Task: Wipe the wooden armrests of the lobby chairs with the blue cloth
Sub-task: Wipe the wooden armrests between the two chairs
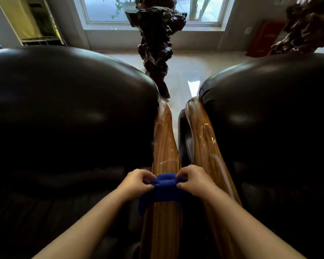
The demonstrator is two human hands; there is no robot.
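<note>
Two glossy wooden armrests run side by side away from me: the left chair's armrest [165,139] and the right chair's armrest [204,144]. A blue cloth [162,191] is draped across the left armrest near me, hanging down its left side. My left hand [138,181] pinches the cloth's left end. My right hand [193,181] pinches its right end. Both hands hold the cloth bunched between them on top of the wood.
Black leather chair backs bulge at left [67,109] and right [273,109]. A dark carved root sculpture [155,43] stands on the shiny floor beyond the armrests, under a window. A second dark carving [307,25] is at the far right.
</note>
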